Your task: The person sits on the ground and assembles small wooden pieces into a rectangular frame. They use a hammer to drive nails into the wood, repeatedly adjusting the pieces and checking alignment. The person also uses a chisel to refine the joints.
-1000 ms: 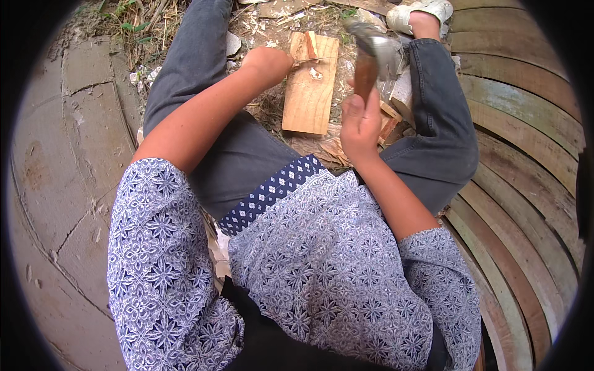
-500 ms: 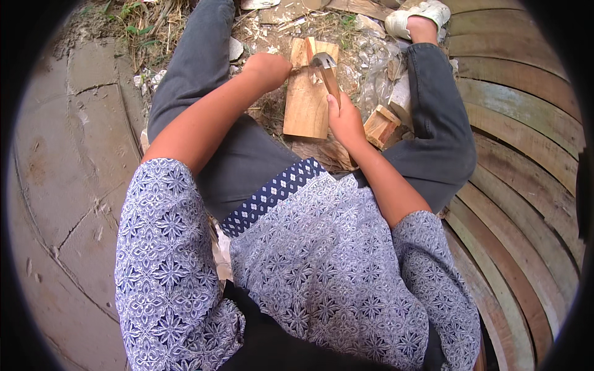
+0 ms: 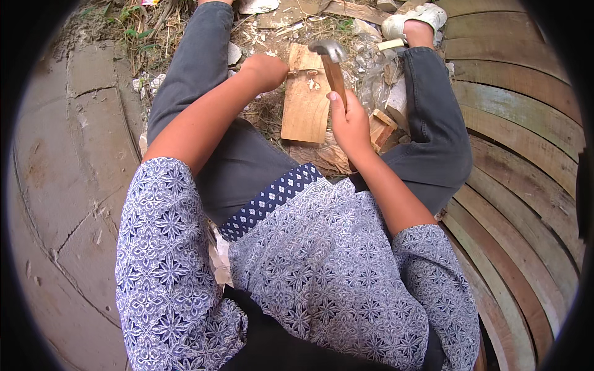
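A claw hammer (image 3: 334,71) with a metal head and wooden handle is gripped in my right hand (image 3: 351,123), its head above the right side of a pale wooden board (image 3: 304,114). The board lies lengthwise between my legs. My left hand (image 3: 265,71) is closed in a fist at the board's left edge. From it a thin, dark, narrow tool (image 3: 298,72) reaches across the board; its kind is unclear, as my fist hides most of it. Small curled shavings (image 3: 314,84) rest on the board beside the tool. The hammer head and the tool are apart.
A notched wood block (image 3: 382,127) lies right of my right hand. A pale wood piece (image 3: 391,44) shows beside my white shoe (image 3: 427,18). Clear plastic (image 3: 373,86) and wood chips litter the ground. Wooden slats (image 3: 520,93) run along the right, cracked concrete (image 3: 74,161) along the left.
The hammer has lifted and shifted slightly right, away from the tool. The upright wood piece at the board's far end is gone from there, and a pale piece now shows near my right shoe.
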{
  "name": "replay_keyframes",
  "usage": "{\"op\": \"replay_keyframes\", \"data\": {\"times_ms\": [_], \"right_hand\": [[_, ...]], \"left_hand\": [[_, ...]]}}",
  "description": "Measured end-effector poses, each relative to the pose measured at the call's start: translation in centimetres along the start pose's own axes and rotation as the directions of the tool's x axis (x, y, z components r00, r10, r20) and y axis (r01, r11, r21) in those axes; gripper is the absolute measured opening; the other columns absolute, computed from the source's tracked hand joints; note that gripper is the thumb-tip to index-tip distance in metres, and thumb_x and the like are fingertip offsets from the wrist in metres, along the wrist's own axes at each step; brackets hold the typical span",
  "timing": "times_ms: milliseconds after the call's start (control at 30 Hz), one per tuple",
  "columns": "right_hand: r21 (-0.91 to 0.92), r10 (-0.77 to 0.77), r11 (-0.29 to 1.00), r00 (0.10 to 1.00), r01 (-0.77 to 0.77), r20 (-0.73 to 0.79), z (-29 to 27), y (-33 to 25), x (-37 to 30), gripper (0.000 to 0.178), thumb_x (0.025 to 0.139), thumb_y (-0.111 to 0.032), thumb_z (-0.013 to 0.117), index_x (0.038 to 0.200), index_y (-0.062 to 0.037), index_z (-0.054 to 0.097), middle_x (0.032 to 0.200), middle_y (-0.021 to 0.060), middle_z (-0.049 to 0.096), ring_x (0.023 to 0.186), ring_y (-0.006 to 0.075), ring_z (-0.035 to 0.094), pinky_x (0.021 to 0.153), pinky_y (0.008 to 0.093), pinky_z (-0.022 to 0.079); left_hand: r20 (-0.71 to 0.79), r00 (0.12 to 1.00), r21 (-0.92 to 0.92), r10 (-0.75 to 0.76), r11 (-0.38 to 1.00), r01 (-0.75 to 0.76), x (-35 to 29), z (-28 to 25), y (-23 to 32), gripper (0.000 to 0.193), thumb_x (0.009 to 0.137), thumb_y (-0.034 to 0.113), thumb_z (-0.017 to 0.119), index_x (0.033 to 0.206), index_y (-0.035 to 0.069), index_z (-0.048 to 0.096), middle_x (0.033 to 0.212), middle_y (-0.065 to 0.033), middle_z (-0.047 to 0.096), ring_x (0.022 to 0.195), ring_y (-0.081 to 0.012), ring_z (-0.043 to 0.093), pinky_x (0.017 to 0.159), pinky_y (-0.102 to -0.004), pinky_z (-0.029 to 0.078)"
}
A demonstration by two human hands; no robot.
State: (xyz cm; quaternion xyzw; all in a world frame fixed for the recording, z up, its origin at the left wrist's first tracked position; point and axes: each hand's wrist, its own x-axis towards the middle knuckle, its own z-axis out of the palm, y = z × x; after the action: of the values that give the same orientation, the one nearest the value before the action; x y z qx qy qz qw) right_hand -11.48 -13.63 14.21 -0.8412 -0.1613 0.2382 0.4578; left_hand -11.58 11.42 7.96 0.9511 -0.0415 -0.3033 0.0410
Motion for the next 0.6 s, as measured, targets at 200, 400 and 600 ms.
{"op": "replay_keyframes", "data": {"times_ms": [200,400,600], "right_hand": [[0.567,-0.051,0.82,0.997,0.076,-0.06,-2.5,-3.9,-2.0,0.031,0.111,-0.029,0.049,0.121,-0.0012,0.056,0.072,-0.0054,0.045,0.061,0.0038,0.039,0.055,0.0254,0.034],[0.332,0.2,0.923,0.98,-0.193,0.013,-2.4,3.1,-0.5,0.038,0.108,-0.036,0.052,0.116,-0.0003,0.061,0.078,0.003,0.054,0.059,0.0101,0.051,0.053,0.0269,0.042],[0.03,0.325,0.946,0.937,-0.324,-0.125,-1.4,8.5,2.1,0.039,0.096,-0.026,0.063,0.121,0.0034,0.061,0.105,0.0268,0.07,0.103,0.0449,0.067,0.09,0.0505,0.051]], "left_hand": [[-0.004,1.0,0.041,0.02,0.999,-0.019,0.6,-0.6,0.0,0.028,0.097,0.02,0.05,0.105,0.006,0.073,0.099,-0.0193,0.076,0.092,-0.0381,0.074,0.077,-0.0509,0.06],[-0.063,0.994,-0.06,-0.093,0.994,0.089,-2.1,-2.6,1.9,0.025,0.098,0.022,0.053,0.103,0.006,0.072,0.101,-0.0172,0.076,0.093,-0.0361,0.074,0.078,-0.0479,0.059],[-0.279,0.946,-0.699,-0.163,0.711,-0.083,-2.5,1.1,3.7,0.037,0.106,0.033,0.049,0.093,0.001,0.062,0.078,-0.0163,0.067,0.066,-0.0312,0.067,0.064,-0.0449,0.052]]}}
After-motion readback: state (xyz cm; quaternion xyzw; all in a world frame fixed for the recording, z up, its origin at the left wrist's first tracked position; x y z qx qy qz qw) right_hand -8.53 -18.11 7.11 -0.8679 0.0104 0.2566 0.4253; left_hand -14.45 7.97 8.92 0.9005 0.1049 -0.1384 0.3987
